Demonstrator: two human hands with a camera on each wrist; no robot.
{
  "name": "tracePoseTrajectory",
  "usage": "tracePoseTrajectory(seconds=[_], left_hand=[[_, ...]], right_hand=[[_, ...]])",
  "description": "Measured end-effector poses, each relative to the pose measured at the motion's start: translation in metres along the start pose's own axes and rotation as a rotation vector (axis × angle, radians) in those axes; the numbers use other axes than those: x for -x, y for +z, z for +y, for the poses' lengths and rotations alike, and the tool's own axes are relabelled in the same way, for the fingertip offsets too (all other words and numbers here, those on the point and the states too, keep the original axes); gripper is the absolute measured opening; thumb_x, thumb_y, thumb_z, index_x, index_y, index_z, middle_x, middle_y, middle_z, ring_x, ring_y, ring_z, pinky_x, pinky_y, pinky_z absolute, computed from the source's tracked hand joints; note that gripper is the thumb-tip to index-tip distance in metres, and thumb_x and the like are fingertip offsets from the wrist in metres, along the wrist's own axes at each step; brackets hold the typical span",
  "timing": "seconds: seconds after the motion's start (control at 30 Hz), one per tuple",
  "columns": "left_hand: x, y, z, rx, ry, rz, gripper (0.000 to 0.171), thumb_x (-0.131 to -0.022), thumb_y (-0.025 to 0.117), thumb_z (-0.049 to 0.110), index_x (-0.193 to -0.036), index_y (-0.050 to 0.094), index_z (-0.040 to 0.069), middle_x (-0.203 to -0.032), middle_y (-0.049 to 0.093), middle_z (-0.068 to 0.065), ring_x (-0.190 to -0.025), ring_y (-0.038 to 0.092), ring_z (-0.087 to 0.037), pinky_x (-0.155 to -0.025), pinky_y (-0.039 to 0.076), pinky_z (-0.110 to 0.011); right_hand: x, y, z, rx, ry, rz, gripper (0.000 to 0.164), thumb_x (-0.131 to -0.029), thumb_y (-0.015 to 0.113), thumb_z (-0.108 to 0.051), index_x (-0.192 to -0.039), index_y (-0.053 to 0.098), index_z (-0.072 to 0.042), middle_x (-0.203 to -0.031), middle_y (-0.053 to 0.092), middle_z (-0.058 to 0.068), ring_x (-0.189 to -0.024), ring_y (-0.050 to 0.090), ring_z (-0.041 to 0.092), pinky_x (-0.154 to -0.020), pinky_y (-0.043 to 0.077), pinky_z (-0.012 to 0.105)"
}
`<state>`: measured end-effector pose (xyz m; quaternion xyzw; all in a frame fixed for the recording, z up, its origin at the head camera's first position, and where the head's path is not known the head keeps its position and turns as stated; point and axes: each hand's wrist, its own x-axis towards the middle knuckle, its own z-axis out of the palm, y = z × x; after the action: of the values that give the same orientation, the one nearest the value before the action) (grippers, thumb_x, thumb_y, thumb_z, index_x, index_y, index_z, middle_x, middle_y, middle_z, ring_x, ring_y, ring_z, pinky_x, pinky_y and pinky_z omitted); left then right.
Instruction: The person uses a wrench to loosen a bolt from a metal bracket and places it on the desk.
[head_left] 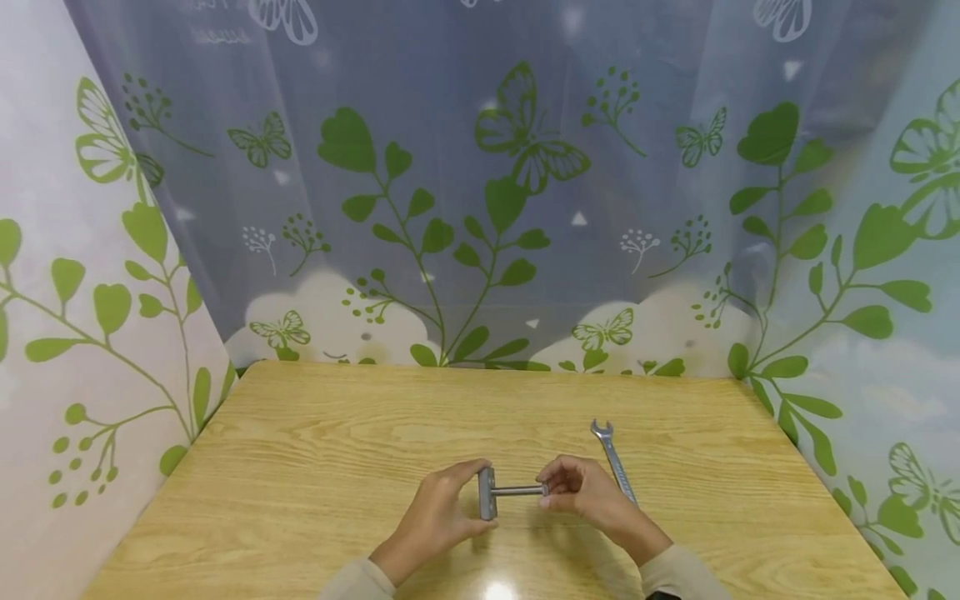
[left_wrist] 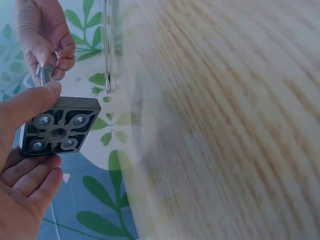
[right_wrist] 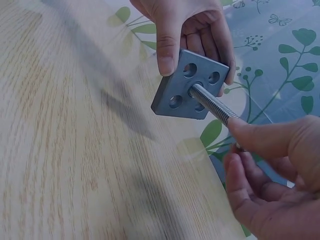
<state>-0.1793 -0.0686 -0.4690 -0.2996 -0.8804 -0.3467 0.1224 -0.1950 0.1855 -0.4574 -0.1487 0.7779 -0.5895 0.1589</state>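
My left hand [head_left: 438,512] grips a square grey metal plate [right_wrist: 172,91] by opposite edges, thumb on one side and fingers on the other. A threaded bolt [right_wrist: 215,104] stands out from the middle of the plate's smooth face, between several round holes. At the bolt's far end, thumb and fingers of my right hand [head_left: 588,498] pinch its head [left_wrist: 46,71], which they partly hide in the right wrist view. The plate's ribbed back [left_wrist: 59,131], with a threaded centre hole, faces the left wrist camera. Both hands hold these parts above the table.
An open-end wrench [head_left: 615,458] lies on the wooden table [head_left: 337,433], just beyond my right hand, its lower end overlapped by that hand's wrist area. Curtains [head_left: 450,250] printed with leaves and butterflies enclose the table's back and sides.
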Motion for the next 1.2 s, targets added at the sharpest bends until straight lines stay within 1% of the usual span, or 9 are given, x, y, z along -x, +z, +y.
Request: tracePoseTrajectory(seconds=[0.1,0.2,0.33,0.43,0.53,0.67,0.9,1.03,1.2], left_hand=[[0.0004,-0.0001,-0.0002,0.002,-0.003,0.003,0.070,-0.063,0.090,0.018,-0.122,0.059,-0.003,-0.122,0.064,-0.017,-0.111,0.062,-0.032,-0.095,0.053,-0.038],[0.0008,0.0001,-0.0003,0.003,-0.006,0.007,0.070,-0.063,0.090,0.017,-0.122,0.059,-0.003,-0.121,0.064,-0.017,-0.111,0.063,-0.032,-0.095,0.054,-0.037],[0.0011,0.0005,0.0001,-0.001,-0.006,0.010,0.070,-0.062,0.090,0.016,-0.122,0.059,-0.003,-0.122,0.064,-0.018,-0.111,0.063,-0.032,-0.095,0.054,-0.037],[0.0008,0.0006,0.0005,0.001,-0.004,0.009,0.070,-0.062,0.090,0.016,-0.122,0.059,-0.003,-0.122,0.064,-0.017,-0.111,0.063,-0.031,-0.095,0.053,-0.036],[0.0001,0.0007,0.0008,-0.002,0.005,0.010,0.070,-0.062,0.090,0.016,-0.122,0.059,-0.003,-0.122,0.064,-0.017,-0.111,0.063,-0.031,-0.095,0.053,-0.036],[-0.0005,0.0006,0.0005,-0.002,0.008,0.012,0.070,-0.062,0.090,0.016,-0.122,0.059,-0.003,-0.122,0.064,-0.017,-0.111,0.062,-0.032,-0.095,0.053,-0.037],[0.0008,0.0003,-0.0018,0.023,-0.013,0.012,0.069,-0.063,0.090,0.015,-0.122,0.059,-0.003,-0.121,0.064,-0.017,-0.110,0.063,-0.031,-0.095,0.053,-0.037],[0.0011,0.0000,-0.0029,0.055,-0.029,0.010,0.069,-0.063,0.090,0.015,-0.122,0.059,-0.004,-0.119,0.065,-0.018,-0.109,0.063,-0.032,-0.094,0.054,-0.038],[0.0010,0.0005,-0.0038,0.064,-0.039,0.006,0.069,-0.063,0.090,0.016,-0.122,0.059,-0.004,-0.119,0.066,-0.017,-0.108,0.064,-0.032,-0.093,0.054,-0.038]], right_hand=[[0.0008,0.0000,-0.0004,-0.012,0.058,-0.044,0.040,-0.090,0.068,-0.020,-0.118,0.057,0.008,-0.102,0.060,0.010,-0.092,0.057,0.020,-0.082,0.055,0.031],[0.0015,-0.0004,0.0002,-0.052,0.119,-0.100,0.045,-0.098,0.055,-0.034,-0.114,0.059,0.008,-0.102,0.062,0.011,-0.093,0.060,0.021,-0.088,0.056,0.037],[0.0017,-0.0004,0.0028,-0.127,0.203,-0.140,0.063,-0.101,0.038,-0.050,-0.098,0.064,0.007,-0.090,0.066,0.008,-0.080,0.064,0.015,-0.078,0.059,0.031],[0.0013,0.0005,0.0043,-0.165,0.240,-0.144,0.063,-0.100,0.038,-0.053,-0.091,0.066,0.002,-0.081,0.065,0.004,-0.070,0.061,0.010,-0.069,0.057,0.025],[0.0003,0.0016,0.0038,-0.171,0.232,-0.142,0.055,-0.099,0.043,-0.050,-0.088,0.065,-0.001,-0.077,0.062,0.002,-0.066,0.058,0.009,-0.063,0.054,0.022],[-0.0002,0.0012,0.0015,-0.150,0.200,-0.127,0.046,-0.098,0.051,-0.043,-0.090,0.063,0.001,-0.077,0.059,0.001,-0.067,0.054,0.009,-0.062,0.049,0.021],[0.0013,-0.0013,0.0013,-0.096,0.063,-0.049,0.035,-0.090,0.069,-0.020,-0.111,0.061,0.007,-0.090,0.062,0.004,-0.086,0.061,0.018,-0.084,0.058,0.038],[-0.0002,-0.0001,0.0023,-0.058,0.011,-0.001,0.035,-0.085,0.073,-0.011,-0.112,0.061,0.007,-0.094,0.062,0.006,-0.086,0.058,0.018,-0.078,0.057,0.029],[-0.0015,0.0024,0.0022,-0.039,0.002,0.034,0.030,-0.083,0.072,-0.003,-0.109,0.062,0.008,-0.095,0.063,0.008,-0.086,0.058,0.018,-0.073,0.055,0.023]])
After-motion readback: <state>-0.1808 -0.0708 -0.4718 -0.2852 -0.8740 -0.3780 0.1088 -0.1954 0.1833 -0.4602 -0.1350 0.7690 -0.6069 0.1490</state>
